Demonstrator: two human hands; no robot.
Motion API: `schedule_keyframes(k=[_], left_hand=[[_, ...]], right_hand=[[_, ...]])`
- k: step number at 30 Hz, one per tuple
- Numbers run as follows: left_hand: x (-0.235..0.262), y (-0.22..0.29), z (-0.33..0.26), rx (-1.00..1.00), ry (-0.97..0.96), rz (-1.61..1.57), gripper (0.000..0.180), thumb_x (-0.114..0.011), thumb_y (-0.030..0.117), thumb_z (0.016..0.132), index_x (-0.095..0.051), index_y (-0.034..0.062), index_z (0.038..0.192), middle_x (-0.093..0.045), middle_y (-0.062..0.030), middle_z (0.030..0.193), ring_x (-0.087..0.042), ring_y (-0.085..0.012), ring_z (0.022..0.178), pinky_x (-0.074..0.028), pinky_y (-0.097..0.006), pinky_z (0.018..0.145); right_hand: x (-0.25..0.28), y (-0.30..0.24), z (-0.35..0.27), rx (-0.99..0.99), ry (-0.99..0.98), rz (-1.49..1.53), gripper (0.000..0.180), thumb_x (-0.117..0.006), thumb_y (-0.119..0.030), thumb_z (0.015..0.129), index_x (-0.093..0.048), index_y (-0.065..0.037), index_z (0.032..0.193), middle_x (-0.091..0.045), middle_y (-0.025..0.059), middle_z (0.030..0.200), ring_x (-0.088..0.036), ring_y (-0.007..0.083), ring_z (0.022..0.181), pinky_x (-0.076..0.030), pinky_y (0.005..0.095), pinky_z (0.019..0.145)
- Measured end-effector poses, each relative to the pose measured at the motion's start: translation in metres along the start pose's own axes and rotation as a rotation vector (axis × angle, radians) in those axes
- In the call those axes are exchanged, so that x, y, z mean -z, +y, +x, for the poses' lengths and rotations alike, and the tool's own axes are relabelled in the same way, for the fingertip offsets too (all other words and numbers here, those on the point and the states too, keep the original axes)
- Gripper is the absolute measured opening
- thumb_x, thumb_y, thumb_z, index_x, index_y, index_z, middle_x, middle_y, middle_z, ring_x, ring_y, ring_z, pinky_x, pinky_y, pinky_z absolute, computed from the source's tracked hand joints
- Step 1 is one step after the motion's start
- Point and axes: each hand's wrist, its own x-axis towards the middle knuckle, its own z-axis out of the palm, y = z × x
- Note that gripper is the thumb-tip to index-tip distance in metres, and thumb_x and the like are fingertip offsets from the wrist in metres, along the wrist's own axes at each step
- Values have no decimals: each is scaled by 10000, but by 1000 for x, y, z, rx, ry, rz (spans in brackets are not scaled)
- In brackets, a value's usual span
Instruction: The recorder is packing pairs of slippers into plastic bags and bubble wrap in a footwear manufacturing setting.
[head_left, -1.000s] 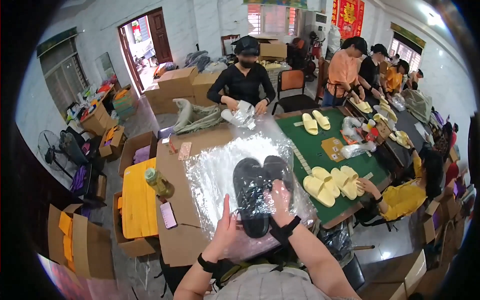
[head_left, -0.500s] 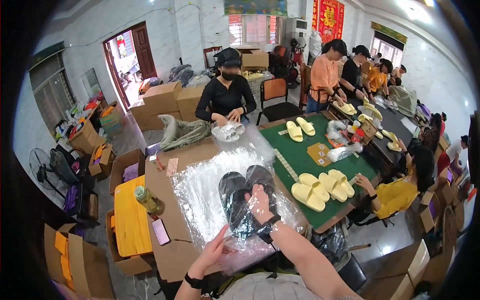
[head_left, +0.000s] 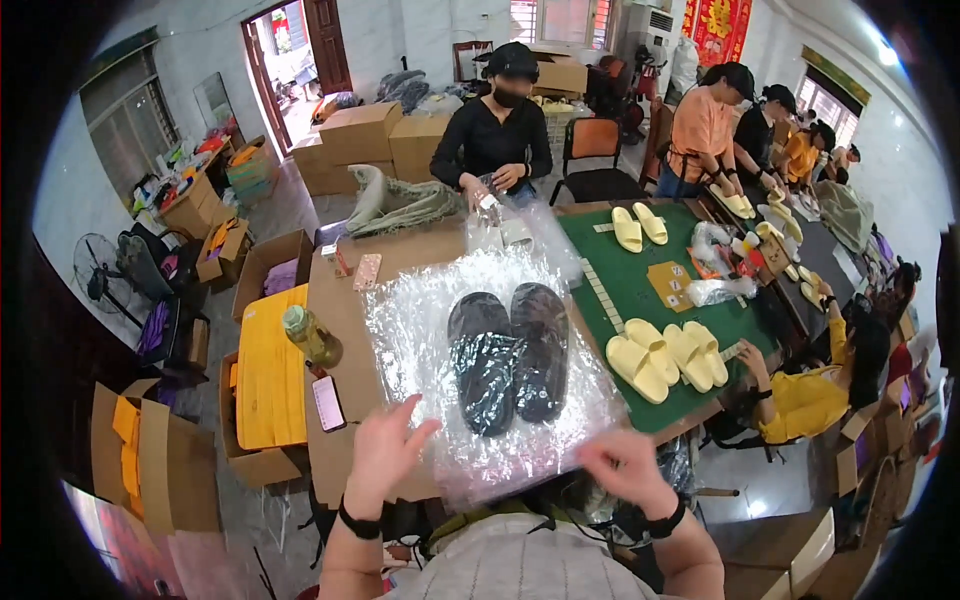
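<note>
Centrally in the head view, black slippers point(head_left: 482, 365) lie amid glinting clear plastic point(head_left: 412, 340), beyond and between the left hand point(head_left: 386, 455) and the right hand point(head_left: 632, 468). The left is empty, thumb and fingers spread; the right curls near the plastic's closer right corner, whether gripping it cannot be told

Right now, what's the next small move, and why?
Probably pinch the near edge of the clear plastic: the black slippers lie side by side, untouched; the left hand is open by the near left side, the right hand by the near right corner.
</note>
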Motion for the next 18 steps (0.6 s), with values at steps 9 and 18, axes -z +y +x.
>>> schedule_keyframes(k=[9,18], left_hand=[[-51,-22,62,-594,-130,262,749,-656,560,872,-412,268,1518,-233,-71,1652,-198,-345,1518,-177,-590,1200],[-68,-20,43,-513,-42,255,742,-658,529,879,-431,197,1503,-262,-128,1631,-221,-353,1506,-156,-585,1208]], right_hand=[[-31,92,14,104,-300,-666,716,-706,-433,870,-440,-194,1490,-364,116,1581,-359,343,1440,-296,557,1153],[-6,119,27,108,-214,-407,591,-666,-286,880,-513,-180,1441,-420,104,1555,-358,350,1439,-248,569,1171]])
